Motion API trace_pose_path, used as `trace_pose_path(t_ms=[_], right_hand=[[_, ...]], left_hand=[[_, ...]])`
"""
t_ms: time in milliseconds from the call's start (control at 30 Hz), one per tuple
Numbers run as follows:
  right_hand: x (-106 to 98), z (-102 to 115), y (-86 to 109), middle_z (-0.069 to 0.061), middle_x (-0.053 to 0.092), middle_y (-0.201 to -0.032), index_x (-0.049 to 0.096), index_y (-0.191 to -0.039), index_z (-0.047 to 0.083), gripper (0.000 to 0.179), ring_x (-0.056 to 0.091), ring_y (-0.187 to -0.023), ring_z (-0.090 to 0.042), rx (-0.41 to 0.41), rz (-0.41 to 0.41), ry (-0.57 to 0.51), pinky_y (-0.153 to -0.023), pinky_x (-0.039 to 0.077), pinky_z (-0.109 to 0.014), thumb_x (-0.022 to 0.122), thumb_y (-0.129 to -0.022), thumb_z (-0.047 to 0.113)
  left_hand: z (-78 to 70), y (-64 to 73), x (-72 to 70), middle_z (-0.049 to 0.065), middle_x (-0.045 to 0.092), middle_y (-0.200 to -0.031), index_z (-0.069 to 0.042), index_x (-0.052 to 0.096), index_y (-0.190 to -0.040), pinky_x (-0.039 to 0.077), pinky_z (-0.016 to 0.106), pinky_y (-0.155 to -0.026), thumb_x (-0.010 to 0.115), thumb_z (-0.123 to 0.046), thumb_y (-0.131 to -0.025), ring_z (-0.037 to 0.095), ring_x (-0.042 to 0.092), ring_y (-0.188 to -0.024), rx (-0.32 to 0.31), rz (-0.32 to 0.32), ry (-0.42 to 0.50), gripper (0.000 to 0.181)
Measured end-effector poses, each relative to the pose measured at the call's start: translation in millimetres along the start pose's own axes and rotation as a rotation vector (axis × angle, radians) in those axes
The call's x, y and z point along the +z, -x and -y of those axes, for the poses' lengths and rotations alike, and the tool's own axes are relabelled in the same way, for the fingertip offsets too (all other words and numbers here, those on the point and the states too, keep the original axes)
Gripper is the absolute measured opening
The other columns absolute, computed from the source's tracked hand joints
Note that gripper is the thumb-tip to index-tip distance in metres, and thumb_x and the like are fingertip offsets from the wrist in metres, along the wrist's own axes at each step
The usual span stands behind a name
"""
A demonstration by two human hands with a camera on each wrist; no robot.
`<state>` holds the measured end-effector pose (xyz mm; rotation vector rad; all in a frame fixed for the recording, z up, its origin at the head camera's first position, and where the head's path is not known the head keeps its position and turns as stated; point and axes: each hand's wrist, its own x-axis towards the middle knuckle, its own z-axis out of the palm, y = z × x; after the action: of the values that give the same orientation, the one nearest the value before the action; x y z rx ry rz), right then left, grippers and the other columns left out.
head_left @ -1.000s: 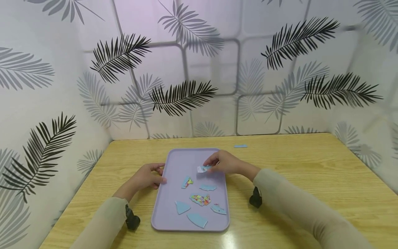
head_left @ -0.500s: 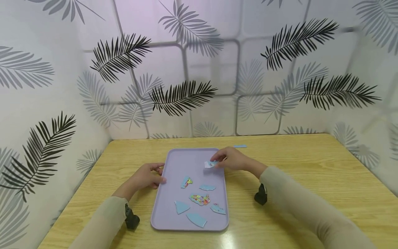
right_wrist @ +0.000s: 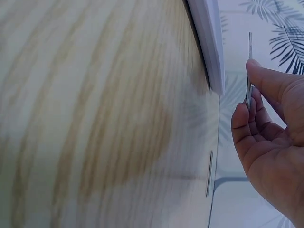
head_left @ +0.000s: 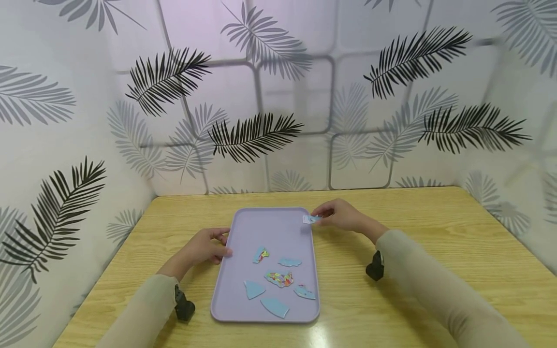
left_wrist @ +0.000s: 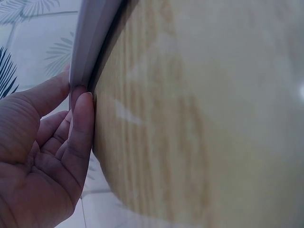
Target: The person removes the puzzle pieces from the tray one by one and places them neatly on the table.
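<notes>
A lilac tray [head_left: 261,227] lies on the wooden table. At its left rim is my left hand [head_left: 205,247]; in the left wrist view the thumb and fingers of this hand [left_wrist: 52,147] hold the tray's edge [left_wrist: 92,42]. My right hand [head_left: 344,215] pinches a thin, light-blue and white puzzle piece [head_left: 310,219] above the tray's far right corner. The right wrist view shows that piece [right_wrist: 250,47] edge-on between the thumb and fingers of the right hand [right_wrist: 273,118]. On the tray lie several flat pieces, among them a multicoloured one [head_left: 280,279] and plain light-blue ones [head_left: 275,307].
Wooden table [head_left: 413,217] surrounds the tray. A thin flat piece [right_wrist: 209,173] lies on the table beyond the tray, hidden behind my right hand in the head view. A leaf-patterned wall covering [head_left: 296,159] rises behind the table.
My right hand has carried the pinched piece away from me and to the right, from over the tray toward its far right corner. The left hand has stayed at the left rim.
</notes>
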<state>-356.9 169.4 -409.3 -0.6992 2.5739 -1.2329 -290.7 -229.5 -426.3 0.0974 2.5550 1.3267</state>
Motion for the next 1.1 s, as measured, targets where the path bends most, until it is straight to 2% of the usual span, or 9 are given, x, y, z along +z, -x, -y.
trace_pose_path(t_ms=[333, 500, 667, 967, 1100], right_hand=[[-13.7, -18.2, 1.8, -0.007, 0.066, -0.111, 0.071, -0.113, 0.005, 0.024, 0.060, -0.099, -0.021, 0.022, -0.030, 0.001, -0.084, 0.051, -0.033, 0.071, -0.089, 0.011], [-19.1, -26.8, 4.4, -0.012, 0.065, -0.115, 0.070, -0.114, 0.002, 0.025, 0.060, -0.099, -0.022, 0.034, -0.040, -0.009, -0.082, 0.050, -0.031, 0.070, -0.090, 0.009], [-24.4, -33.9, 6.4, -0.015, 0.064, -0.117, 0.069, -0.116, 0.000, 0.026, 0.059, -0.101, -0.024, 0.036, -0.062, 0.020, -0.086, 0.049, -0.035, 0.068, -0.091, 0.008], [-33.9, -44.2, 6.2, -0.015, 0.066, -0.110, 0.069, -0.113, -0.003, 0.026, 0.059, -0.100, -0.026, 0.051, -0.111, 0.079, -0.088, 0.048, -0.039, 0.070, -0.090, 0.008], [-37.5, -48.8, 2.5, -0.015, 0.067, -0.108, 0.069, -0.112, -0.004, 0.025, 0.059, -0.097, -0.025, 0.050, -0.119, 0.086, -0.085, 0.048, -0.036, 0.070, -0.089, 0.007]], left_hand=[[1.5, -1.8, 0.1, 0.011, 0.055, -0.106, -0.002, 0.048, -0.142, 0.055, 0.032, -0.058, 0.080, -0.008, -0.081, 0.017, 0.059, -0.066, 0.011, -0.002, 0.005, 0.069], [-0.5, -0.2, 0.4, 0.011, 0.054, -0.106, -0.002, 0.048, -0.142, 0.055, 0.031, -0.058, 0.079, -0.008, -0.081, 0.017, 0.058, -0.065, 0.005, -0.002, 0.003, 0.069], [-0.3, 0.6, 0.7, 0.011, 0.054, -0.105, -0.002, 0.048, -0.142, 0.055, 0.032, -0.058, 0.079, -0.007, -0.081, 0.017, 0.058, -0.065, 0.006, -0.009, -0.006, 0.069], [4.3, -1.1, 0.6, 0.011, 0.054, -0.105, -0.001, 0.047, -0.142, 0.055, 0.033, -0.057, 0.080, -0.007, -0.080, 0.017, 0.058, -0.065, 0.021, -0.008, -0.001, 0.070], [2.9, -1.7, 0.5, 0.011, 0.055, -0.105, -0.001, 0.047, -0.142, 0.055, 0.032, -0.057, 0.080, -0.007, -0.080, 0.017, 0.058, -0.064, 0.020, -0.010, -0.002, 0.070]])
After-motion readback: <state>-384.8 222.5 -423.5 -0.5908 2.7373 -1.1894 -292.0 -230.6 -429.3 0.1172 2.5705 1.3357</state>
